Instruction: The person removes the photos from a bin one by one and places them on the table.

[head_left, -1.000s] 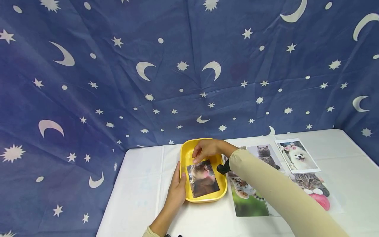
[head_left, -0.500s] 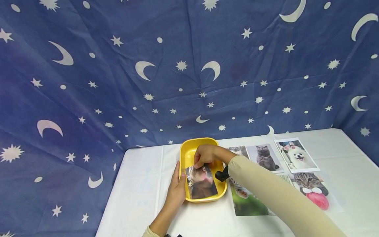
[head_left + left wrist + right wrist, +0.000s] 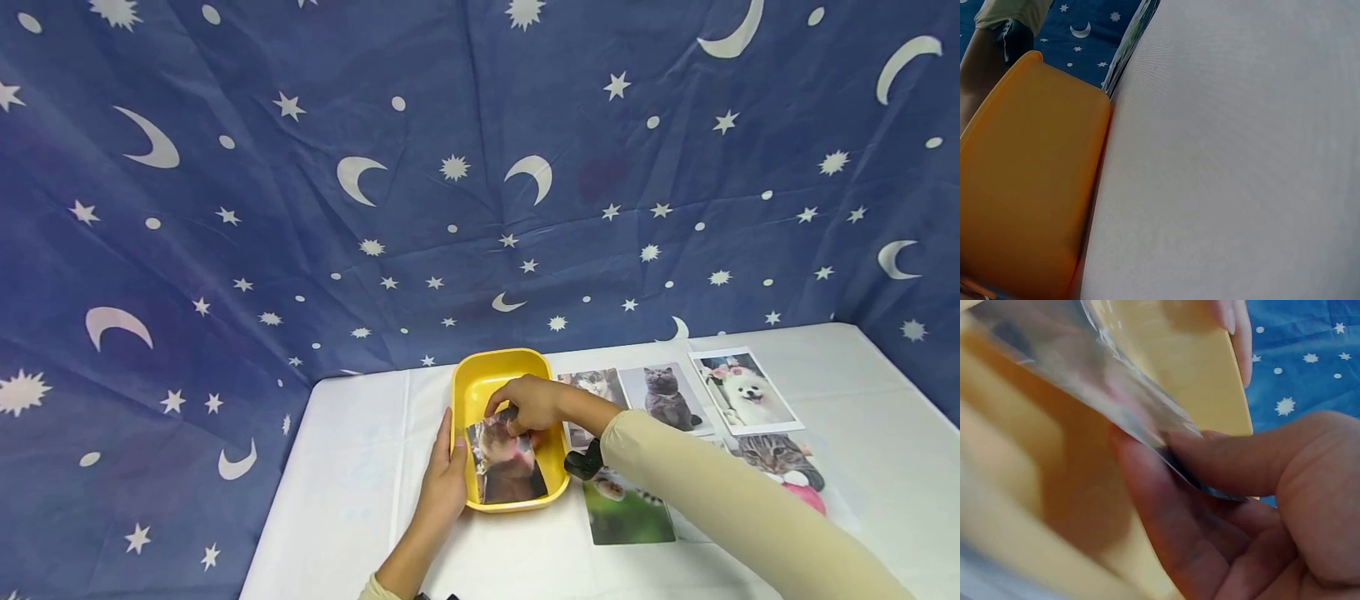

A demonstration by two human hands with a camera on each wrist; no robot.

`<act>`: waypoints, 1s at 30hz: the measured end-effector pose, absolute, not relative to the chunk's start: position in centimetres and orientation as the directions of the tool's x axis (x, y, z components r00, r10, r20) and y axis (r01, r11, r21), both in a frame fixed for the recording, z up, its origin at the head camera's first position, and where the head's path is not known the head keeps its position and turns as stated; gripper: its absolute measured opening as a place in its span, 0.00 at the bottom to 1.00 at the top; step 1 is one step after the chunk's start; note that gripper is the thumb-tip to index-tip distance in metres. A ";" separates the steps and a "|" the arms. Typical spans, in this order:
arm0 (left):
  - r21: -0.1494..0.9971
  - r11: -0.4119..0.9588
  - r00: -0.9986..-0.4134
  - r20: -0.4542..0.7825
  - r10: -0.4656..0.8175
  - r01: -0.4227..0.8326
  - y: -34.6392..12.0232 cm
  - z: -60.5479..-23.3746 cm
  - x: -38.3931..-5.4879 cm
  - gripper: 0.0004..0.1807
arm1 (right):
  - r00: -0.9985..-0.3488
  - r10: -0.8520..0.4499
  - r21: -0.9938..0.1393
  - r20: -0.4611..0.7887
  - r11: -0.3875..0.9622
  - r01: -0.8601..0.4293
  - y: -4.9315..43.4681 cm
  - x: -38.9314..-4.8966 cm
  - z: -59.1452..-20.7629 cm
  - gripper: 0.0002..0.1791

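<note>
A yellow plastic tray (image 3: 555,479) stands on the white table. My left hand (image 3: 442,483) grips its left wall, thumb over the rim and fingers along the outside. Inside the tray lies a glossy animal photo (image 3: 510,475); its subject is hard to make out. My right hand (image 3: 536,404) reaches in from the right and pinches the photo's upper corner between thumb and fingers. In the right wrist view the photo (image 3: 1110,381) bends up from the tray floor, the thumb pressed on its face. The left wrist view has only the tray's outer wall (image 3: 1029,181), not the left hand's grip.
Right of the tray lie several animal photos: a grey cat (image 3: 667,400), a white dog (image 3: 745,393), a tabby cat (image 3: 776,462) and a tiger on green (image 3: 626,517). My right forearm (image 3: 720,492) covers some. A blue star-and-moon cloth (image 3: 450,208) hangs behind the table.
My right hand has come down from above the photo, shifted slightly right, and now pinches its upper corner. The left hand has stayed on the tray. The head view has shifted slightly.
</note>
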State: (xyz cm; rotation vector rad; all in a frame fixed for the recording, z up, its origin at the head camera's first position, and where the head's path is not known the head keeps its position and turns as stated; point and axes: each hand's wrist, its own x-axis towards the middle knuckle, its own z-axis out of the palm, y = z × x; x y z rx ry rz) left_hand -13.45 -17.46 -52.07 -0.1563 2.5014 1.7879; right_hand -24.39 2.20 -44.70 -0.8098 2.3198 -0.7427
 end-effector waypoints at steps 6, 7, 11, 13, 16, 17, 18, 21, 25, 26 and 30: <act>0.947 0.290 -0.990 -0.126 -0.057 -0.137 -17.5 -52.1 -13.3 0.32 | -0.717 -0.686 -0.732 -0.125 0.552 -0.400 4.6 -23.9 -43.6 0.21; 0.948 0.281 -0.989 -0.136 -0.059 -0.147 -17.6 -52.2 -13.3 0.32 | -0.726 -0.680 -0.765 -0.106 0.522 -0.378 5.3 -23.8 -43.3 0.21; 0.948 0.277 -0.987 -0.147 -0.060 -0.158 -17.5 -52.0 -13.3 0.32 | -0.765 -0.640 -0.847 -0.076 0.447 -0.290 9.0 -23.7 -42.0 0.23; 0.948 0.272 -0.986 -0.155 -0.055 -0.164 -17.5 -52.0 -13.3 0.32 | -0.789 -0.611 -0.865 -0.061 0.427 -0.264 11.4 -23.6 -41.5 0.25; 0.949 0.266 -0.986 -0.161 -0.050 -0.169 -17.3 -51.8 -13.3 0.32 | -0.835 -0.547 -0.875 -0.049 0.427 -0.228 15.7 -23.4 -40.9 0.26; 0.949 0.266 -0.986 -0.161 -0.050 -0.169 -17.3 -51.8 -13.3 0.31 | -0.850 -0.525 -0.876 -0.042 0.429 -0.222 17.2 -23.3 -40.7 0.25; 0.949 0.266 -0.986 -0.160 -0.049 -0.167 -17.3 -51.8 -13.3 0.31 | -0.863 -0.505 -0.876 -0.036 0.431 -0.216 18.8 -23.2 -40.5 0.25; 0.951 0.264 -0.987 -0.155 -0.050 -0.162 -17.2 -51.7 -13.3 0.31 | -0.894 -0.448 -0.857 -0.012 0.464 -0.222 23.5 -22.8 -39.9 0.25; 0.952 0.260 -0.987 -0.153 -0.043 -0.159 -17.2 -51.8 -13.4 0.32 | -0.928 -0.371 -0.810 0.012 0.541 -0.227 29.4 -22.0 -39.6 0.25; 0.952 0.260 -0.987 -0.154 -0.040 -0.159 -17.3 -51.9 -13.4 0.32 | -0.936 -0.351 -0.797 0.013 0.562 -0.222 30.8 -21.9 -39.6 0.25; 0.949 0.273 -0.987 -0.156 -0.037 -0.160 -17.4 -52.1 -13.4 0.32 | -0.968 -0.253 -0.757 -0.010 0.634 -0.158 35.7 -21.2 -40.1 0.26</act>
